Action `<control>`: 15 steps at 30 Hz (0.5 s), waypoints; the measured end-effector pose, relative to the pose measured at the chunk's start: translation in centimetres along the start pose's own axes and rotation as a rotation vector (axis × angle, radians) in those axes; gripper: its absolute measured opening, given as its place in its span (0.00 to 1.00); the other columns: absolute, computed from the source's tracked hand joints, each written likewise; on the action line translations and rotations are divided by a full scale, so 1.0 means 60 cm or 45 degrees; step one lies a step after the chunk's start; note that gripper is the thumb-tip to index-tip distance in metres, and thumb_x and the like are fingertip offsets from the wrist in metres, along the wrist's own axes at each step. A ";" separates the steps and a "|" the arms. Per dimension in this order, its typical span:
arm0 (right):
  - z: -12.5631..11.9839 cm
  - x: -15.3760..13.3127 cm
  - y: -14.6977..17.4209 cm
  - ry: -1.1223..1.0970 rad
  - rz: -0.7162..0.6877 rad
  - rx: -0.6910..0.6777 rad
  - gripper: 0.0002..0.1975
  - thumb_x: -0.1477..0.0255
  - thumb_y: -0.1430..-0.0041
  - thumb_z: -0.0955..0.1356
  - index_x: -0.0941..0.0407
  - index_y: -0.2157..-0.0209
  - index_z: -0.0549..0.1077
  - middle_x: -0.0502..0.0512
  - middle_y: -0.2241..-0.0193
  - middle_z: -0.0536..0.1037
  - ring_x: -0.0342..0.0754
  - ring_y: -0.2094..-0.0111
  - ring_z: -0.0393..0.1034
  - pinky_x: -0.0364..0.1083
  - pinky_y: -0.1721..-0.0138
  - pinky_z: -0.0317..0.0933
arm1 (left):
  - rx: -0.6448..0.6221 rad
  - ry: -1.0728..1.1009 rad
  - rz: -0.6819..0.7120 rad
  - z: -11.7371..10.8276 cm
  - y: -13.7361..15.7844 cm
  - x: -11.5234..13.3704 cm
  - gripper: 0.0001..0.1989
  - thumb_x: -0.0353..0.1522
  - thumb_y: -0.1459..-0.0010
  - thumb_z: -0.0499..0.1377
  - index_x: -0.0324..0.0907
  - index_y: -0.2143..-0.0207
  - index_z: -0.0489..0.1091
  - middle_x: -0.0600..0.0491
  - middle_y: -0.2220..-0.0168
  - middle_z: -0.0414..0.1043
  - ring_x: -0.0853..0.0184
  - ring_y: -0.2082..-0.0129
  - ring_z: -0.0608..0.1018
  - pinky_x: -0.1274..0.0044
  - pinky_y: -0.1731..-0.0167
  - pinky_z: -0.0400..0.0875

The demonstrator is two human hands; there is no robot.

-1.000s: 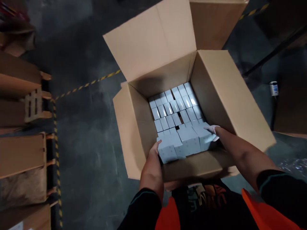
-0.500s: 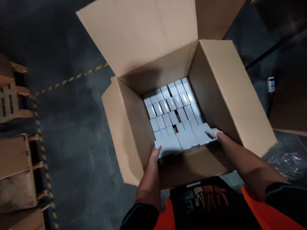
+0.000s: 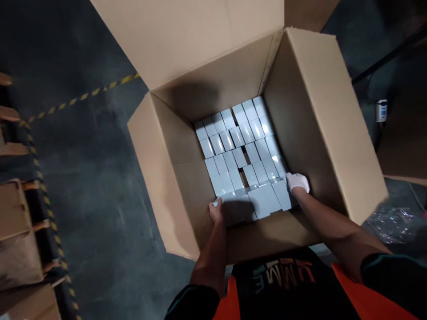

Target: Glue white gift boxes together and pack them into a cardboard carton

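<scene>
A large open cardboard box [image 3: 316,102] stands before me, with several rows of small white boxes [image 3: 230,158] packed on its bottom. Along the near side, a row of white boxes [image 3: 264,199] with broad faces showing is squeezed between my hands. My left hand [image 3: 216,210] is closed at the row's left end, close to the carton's left wall. At the right end, my right hand [image 3: 298,182], in a white glove, presses inward with its fingers partly hidden. Narrow dark gaps show between some of the packed boxes.
Wide carton flaps [image 3: 160,178] stick out around the opening. Pallets with cartons [image 3: 20,240] lie at the left, beyond yellow-black floor tape [image 3: 43,186]. Clear plastic wrap [image 3: 393,224] and a small white device [image 3: 381,110] are at the right.
The row between my hands has tipped, its broad faces now turned more toward me. My right hand has shifted onto the row's far corner. The view has moved closer over the carton.
</scene>
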State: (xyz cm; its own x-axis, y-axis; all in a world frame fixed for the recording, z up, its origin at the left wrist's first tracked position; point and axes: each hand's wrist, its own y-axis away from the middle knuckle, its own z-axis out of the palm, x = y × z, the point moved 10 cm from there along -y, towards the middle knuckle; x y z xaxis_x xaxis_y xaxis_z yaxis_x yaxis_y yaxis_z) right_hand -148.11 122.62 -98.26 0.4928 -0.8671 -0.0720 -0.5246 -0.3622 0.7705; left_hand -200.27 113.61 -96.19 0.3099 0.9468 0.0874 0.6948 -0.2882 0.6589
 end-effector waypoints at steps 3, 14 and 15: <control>0.009 0.036 0.007 -0.078 0.023 0.027 0.23 0.57 0.25 0.63 0.60 0.51 0.82 0.66 0.59 0.82 0.53 0.61 0.73 0.50 0.59 0.63 | 0.003 0.014 0.010 0.003 0.023 -0.025 0.21 0.46 0.22 0.62 0.38 0.43 0.76 0.46 0.51 0.85 0.59 0.53 0.87 0.64 0.47 0.83; 0.101 0.050 -0.086 -0.053 0.052 0.038 0.19 0.58 0.20 0.64 0.57 0.48 0.79 0.56 0.60 0.81 0.47 0.64 0.73 0.48 0.56 0.69 | 0.009 -0.057 0.112 0.082 -0.059 -0.033 0.26 0.46 0.22 0.61 0.43 0.30 0.70 0.42 0.42 0.85 0.55 0.45 0.87 0.70 0.48 0.81; 0.108 0.049 -0.097 -0.032 0.046 0.044 0.19 0.58 0.19 0.64 0.57 0.48 0.79 0.56 0.59 0.81 0.47 0.62 0.74 0.48 0.55 0.70 | 0.014 -0.073 0.117 0.094 -0.072 -0.034 0.27 0.46 0.22 0.61 0.42 0.29 0.69 0.41 0.42 0.84 0.55 0.46 0.87 0.68 0.48 0.81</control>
State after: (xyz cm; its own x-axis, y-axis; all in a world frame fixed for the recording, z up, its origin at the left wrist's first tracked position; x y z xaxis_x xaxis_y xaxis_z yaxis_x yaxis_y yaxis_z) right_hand -148.08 119.94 -107.08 0.4555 -0.8882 -0.0606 -0.5659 -0.3414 0.7504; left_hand -200.23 112.14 -103.44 0.4087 0.9067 0.1039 0.6687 -0.3750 0.6420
